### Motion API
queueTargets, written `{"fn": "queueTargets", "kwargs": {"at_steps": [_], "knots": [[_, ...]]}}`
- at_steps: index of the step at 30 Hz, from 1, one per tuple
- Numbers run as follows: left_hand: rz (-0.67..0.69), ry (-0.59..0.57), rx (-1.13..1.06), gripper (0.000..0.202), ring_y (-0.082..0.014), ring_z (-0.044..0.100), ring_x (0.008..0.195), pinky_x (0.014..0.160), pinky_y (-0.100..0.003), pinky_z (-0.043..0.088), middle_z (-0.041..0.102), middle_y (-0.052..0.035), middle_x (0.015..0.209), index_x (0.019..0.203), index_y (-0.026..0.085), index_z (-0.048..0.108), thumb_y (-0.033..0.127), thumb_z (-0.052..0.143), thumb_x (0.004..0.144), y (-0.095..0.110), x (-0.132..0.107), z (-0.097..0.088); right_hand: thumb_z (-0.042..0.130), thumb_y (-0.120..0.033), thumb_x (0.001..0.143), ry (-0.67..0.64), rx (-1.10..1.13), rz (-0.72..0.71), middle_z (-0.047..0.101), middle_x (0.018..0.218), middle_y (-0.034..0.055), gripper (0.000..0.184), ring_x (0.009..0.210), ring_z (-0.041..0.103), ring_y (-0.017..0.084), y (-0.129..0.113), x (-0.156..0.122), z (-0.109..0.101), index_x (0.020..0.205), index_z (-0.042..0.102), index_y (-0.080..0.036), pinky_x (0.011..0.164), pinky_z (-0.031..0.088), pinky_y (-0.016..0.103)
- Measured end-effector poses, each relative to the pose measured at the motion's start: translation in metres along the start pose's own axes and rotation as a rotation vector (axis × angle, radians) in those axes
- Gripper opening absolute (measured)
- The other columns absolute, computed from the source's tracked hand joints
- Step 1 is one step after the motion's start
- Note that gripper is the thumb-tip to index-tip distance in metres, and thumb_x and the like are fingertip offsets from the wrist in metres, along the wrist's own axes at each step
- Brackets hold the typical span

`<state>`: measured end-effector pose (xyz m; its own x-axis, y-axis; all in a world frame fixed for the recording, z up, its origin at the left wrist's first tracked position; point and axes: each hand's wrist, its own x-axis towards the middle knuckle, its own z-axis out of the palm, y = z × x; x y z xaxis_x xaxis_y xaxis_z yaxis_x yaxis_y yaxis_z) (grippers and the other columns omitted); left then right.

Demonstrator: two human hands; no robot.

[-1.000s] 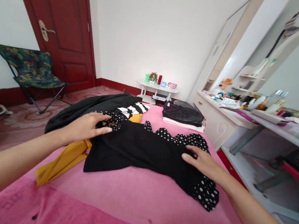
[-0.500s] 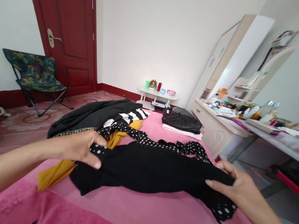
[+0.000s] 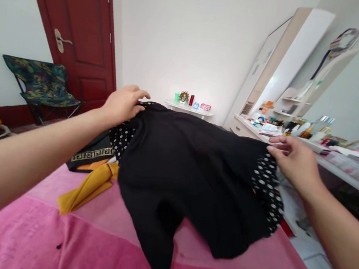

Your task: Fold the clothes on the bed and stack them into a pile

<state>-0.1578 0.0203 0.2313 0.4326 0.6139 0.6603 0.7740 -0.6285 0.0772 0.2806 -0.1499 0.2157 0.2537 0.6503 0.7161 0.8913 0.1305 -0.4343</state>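
A black garment (image 3: 191, 174) with white-dotted black sleeves hangs spread in the air above the pink bed (image 3: 66, 242). My left hand (image 3: 123, 102) grips its upper left corner, fingers closed over the dotted cloth. My right hand (image 3: 294, 162) pinches the upper right edge beside the other dotted sleeve (image 3: 268, 192). The garment's lower hem droops down to the bedspread near me.
A mustard-yellow garment (image 3: 91, 185) and a dark piece with gold trim (image 3: 91, 157) lie on the bed at left. A red door (image 3: 77, 32) and folding chair (image 3: 40, 86) stand at left. A cluttered white dresser (image 3: 296, 130) runs along the right; a small white table (image 3: 191, 107) is at the far wall.
Both hands have lifted the black garment off the bed and raised it, so it now hangs spread between them and hides the clothes pile behind.
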Motion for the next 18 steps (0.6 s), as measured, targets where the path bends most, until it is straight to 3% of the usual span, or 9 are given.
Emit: {"fn": "queueTargets", "kwargs": {"at_steps": [1, 3, 7, 10, 12, 13, 15, 18], "knots": [[0.011, 0.065, 0.036, 0.042, -0.0277, 0.048, 0.11, 0.094, -0.043, 0.04, 0.056, -0.0105, 0.114, 0.121, 0.016, 0.055, 0.029, 0.058, 0.081, 0.001, 0.002, 0.009, 0.06, -0.043, 0.074, -0.001, -0.026, -0.029, 0.067, 0.089, 0.008, 0.024, 0.08, 0.063, 0.026, 0.0, 0.001, 0.009, 0.089, 0.063, -0.025, 0.078, 0.05, 0.044], [0.078, 0.061, -0.001, 0.045, -0.0272, 0.046, 0.115, 0.097, -0.043, 0.04, 0.052, -0.0108, 0.12, 0.124, 0.019, 0.052, 0.03, 0.06, 0.081, 0.008, -0.012, 0.032, 0.055, -0.038, 0.079, -0.095, -0.053, -0.092, 0.066, 0.101, 0.0075, 0.021, 0.092, 0.063, 0.026, 0.004, -0.021, 0.029, 0.094, 0.062, -0.025, 0.087, 0.048, 0.044], [0.285, -0.204, -0.154, 0.04, -0.0269, 0.041, 0.124, 0.103, -0.043, 0.036, 0.044, -0.0098, 0.134, 0.123, 0.025, 0.054, 0.034, 0.059, 0.084, 0.034, -0.083, 0.078, 0.057, -0.032, 0.079, -0.489, -0.063, -0.194, 0.06, 0.12, 0.0072, 0.024, 0.112, 0.057, 0.025, 0.015, -0.098, 0.065, 0.101, 0.064, -0.024, 0.097, 0.044, 0.042], [0.325, -0.454, -0.256, 0.066, -0.0316, 0.038, 0.129, 0.104, -0.048, 0.035, 0.037, -0.0108, 0.143, 0.134, 0.028, 0.045, 0.05, 0.065, 0.075, 0.053, -0.132, 0.091, 0.067, -0.032, 0.07, -0.701, -0.126, -0.114, 0.043, 0.141, 0.0098, 0.059, 0.124, 0.047, 0.028, 0.019, -0.135, 0.08, 0.126, 0.054, -0.025, 0.101, 0.041, 0.043], [0.305, -0.574, -0.298, 0.082, -0.0336, 0.039, 0.128, 0.102, -0.048, 0.037, 0.036, -0.0124, 0.144, 0.14, 0.028, 0.038, 0.056, 0.069, 0.069, 0.064, -0.151, 0.093, 0.072, -0.032, 0.064, -0.801, -0.203, -0.049, 0.031, 0.149, 0.0113, 0.082, 0.128, 0.042, 0.032, 0.021, -0.143, 0.089, 0.139, 0.041, -0.028, 0.102, 0.038, 0.046], [0.293, -0.611, -0.31, 0.084, -0.0334, 0.041, 0.127, 0.101, -0.047, 0.038, 0.037, -0.013, 0.143, 0.141, 0.027, 0.037, 0.054, 0.07, 0.068, 0.07, -0.157, 0.095, 0.072, -0.031, 0.064, -0.83, -0.232, -0.036, 0.029, 0.15, 0.0112, 0.085, 0.13, 0.041, 0.033, 0.021, -0.145, 0.093, 0.141, 0.038, -0.029, 0.103, 0.036, 0.047], [0.274, -0.633, -0.324, 0.072, -0.031, 0.046, 0.122, 0.099, -0.043, 0.042, 0.042, -0.013, 0.139, 0.138, 0.026, 0.043, 0.043, 0.067, 0.073, 0.078, -0.162, 0.1, 0.067, -0.025, 0.069, -0.823, -0.248, -0.04, 0.031, 0.149, 0.0087, 0.07, 0.13, 0.04, 0.032, 0.022, -0.144, 0.103, 0.135, 0.047, -0.03, 0.104, 0.035, 0.047], [0.24, -0.62, -0.368, 0.037, -0.025, 0.056, 0.109, 0.091, -0.036, 0.046, 0.058, -0.0113, 0.121, 0.118, 0.022, 0.061, 0.023, 0.054, 0.082, 0.083, -0.158, 0.109, 0.051, -0.013, 0.073, -0.725, -0.09, -0.043, 0.051, 0.135, 0.0053, 0.043, 0.121, 0.05, 0.025, 0.025, -0.134, 0.11, 0.111, 0.066, -0.025, 0.1, 0.039, 0.04]]}}
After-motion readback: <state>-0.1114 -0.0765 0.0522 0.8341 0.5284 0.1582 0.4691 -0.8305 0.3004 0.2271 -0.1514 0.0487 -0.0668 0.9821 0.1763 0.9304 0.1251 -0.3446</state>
